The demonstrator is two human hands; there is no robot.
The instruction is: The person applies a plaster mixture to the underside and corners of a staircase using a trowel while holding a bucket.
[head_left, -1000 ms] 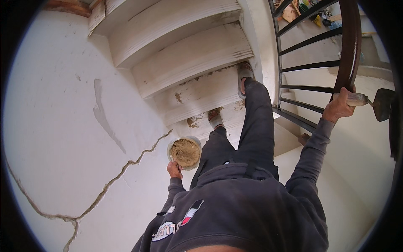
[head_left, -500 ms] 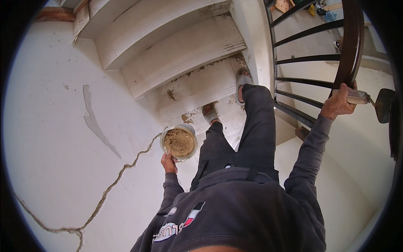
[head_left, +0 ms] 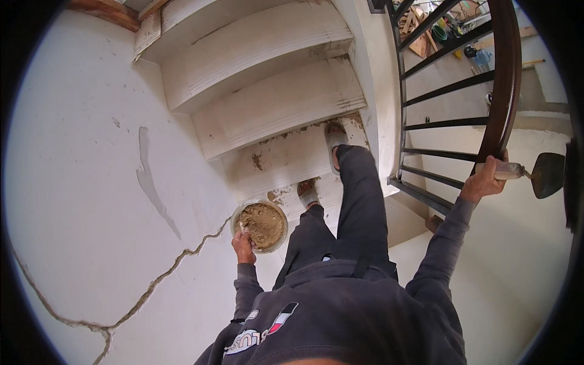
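Note:
My left hand is closed on the handle of a bucket, which hangs beside my left leg. Brown, crumbly mortar fills much of it. On the other side, my right hand grips a trowel by its pale handle, with the dark blade pointing out to the right. That same hand is against the lower end of the dark wooden handrail; whether its fingers also wrap the rail is hidden.
White steps, stained with brown patches, rise ahead of my slippered feet. A long jagged crack runs over the white wall at left, below a grey patched streak. Black balusters line the right; wood scraps and a blue bottle lie beyond.
The stairs and railing have shifted downward in view. My right hand with the trowel sits lower along with the rail end. The bucket's mouth faces up more fully, and my feet have shifted slightly.

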